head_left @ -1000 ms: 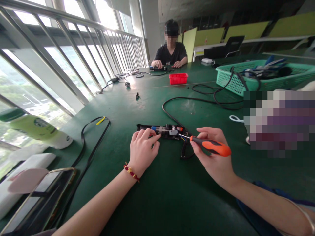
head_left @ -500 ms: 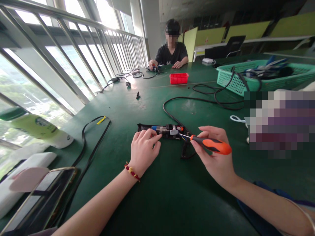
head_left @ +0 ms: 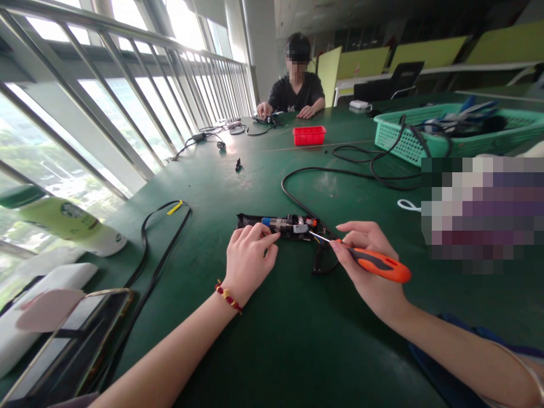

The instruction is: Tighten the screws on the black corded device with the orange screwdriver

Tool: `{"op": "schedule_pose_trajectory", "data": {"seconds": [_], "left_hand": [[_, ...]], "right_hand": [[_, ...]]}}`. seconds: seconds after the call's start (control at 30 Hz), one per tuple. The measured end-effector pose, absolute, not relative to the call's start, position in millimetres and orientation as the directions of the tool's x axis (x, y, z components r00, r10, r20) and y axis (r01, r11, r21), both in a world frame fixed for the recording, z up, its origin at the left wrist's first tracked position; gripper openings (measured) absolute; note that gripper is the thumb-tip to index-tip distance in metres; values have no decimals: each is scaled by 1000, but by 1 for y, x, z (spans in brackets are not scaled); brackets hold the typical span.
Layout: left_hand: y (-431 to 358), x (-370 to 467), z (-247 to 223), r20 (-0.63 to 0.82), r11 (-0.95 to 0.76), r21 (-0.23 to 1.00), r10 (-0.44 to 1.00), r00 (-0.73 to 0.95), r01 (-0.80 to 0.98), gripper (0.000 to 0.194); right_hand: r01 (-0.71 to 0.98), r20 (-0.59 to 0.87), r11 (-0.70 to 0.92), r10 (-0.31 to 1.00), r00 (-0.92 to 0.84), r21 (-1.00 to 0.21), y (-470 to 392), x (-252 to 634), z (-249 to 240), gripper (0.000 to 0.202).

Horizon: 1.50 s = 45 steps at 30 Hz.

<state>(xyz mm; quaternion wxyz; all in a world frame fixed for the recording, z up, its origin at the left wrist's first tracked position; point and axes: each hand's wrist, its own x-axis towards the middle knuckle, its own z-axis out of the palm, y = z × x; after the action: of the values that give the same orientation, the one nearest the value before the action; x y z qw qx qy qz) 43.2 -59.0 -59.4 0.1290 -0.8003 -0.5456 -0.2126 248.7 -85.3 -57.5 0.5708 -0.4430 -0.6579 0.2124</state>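
An opened black corded device [head_left: 287, 226] lies on the green table, with a blue part, a grey block and coloured wires exposed inside. My left hand [head_left: 250, 252], a red beaded bracelet on its wrist, rests with curled fingers on the device's near left side and holds it against the table. Between the thumb and fingers of my right hand [head_left: 376, 275] is a screwdriver [head_left: 378, 263] with an orange and black handle. Its metal shaft points left, and the tip is at the wires beside the grey block; whether it touches them I cannot tell.
A black cable [head_left: 297, 170] loops behind the device toward a green basket [head_left: 395, 139] of items. Farther back are a red tray [head_left: 309, 136] and a person [head_left: 296, 90] handling something dark. A bottle [head_left: 63, 218], a phone [head_left: 72, 345] and another cable [head_left: 147, 226] lie left.
The screwdriver's handle has swung down and to the right, so its shaft slopes more steeply. My right fingers have shifted slightly with it, while my left hand and the device have stayed put.
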Motion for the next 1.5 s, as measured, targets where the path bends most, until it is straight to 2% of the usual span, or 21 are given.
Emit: {"op": "schedule_pose_trajectory", "data": {"seconds": [0.07, 0.23, 0.47, 0.63, 0.8, 1.0, 1.17, 1.33, 1.5], "left_hand": [[-59, 43, -60, 468, -377, 29, 823, 320, 926, 26], [-59, 44, -60, 472, -379, 29, 821, 322, 925, 26], [-59, 44, -60, 465, -392, 27, 819, 336, 920, 27], [-59, 44, -59, 469, -375, 20, 822, 323, 927, 27], [-59, 44, -59, 483, -373, 27, 817, 315, 927, 27], [-60, 44, -59, 465, -367, 26, 828, 313, 930, 26], [-60, 44, -58, 475, -359, 31, 826, 302, 933, 27], [-60, 44, -59, 439, -357, 36, 845, 306, 933, 25], [-59, 44, -58, 446, -363, 44, 841, 307, 931, 27]], "right_hand": [[338, 554, 508, 831, 48, -792, -85, 249, -57, 15], [321, 638, 577, 760, 127, -751, -86, 248, -57, 27], [328, 545, 496, 835, 71, -804, -85, 248, -55, 17], [304, 607, 554, 786, 118, -775, -86, 247, -56, 28], [339, 535, 486, 843, 62, -805, -86, 249, -56, 14], [311, 609, 554, 785, 113, -772, -86, 249, -57, 24], [315, 538, 502, 842, 34, -806, -86, 249, -58, 15], [326, 620, 558, 774, 128, -763, -84, 249, -58, 21], [324, 533, 490, 845, 51, -809, -85, 250, -58, 13]]}}
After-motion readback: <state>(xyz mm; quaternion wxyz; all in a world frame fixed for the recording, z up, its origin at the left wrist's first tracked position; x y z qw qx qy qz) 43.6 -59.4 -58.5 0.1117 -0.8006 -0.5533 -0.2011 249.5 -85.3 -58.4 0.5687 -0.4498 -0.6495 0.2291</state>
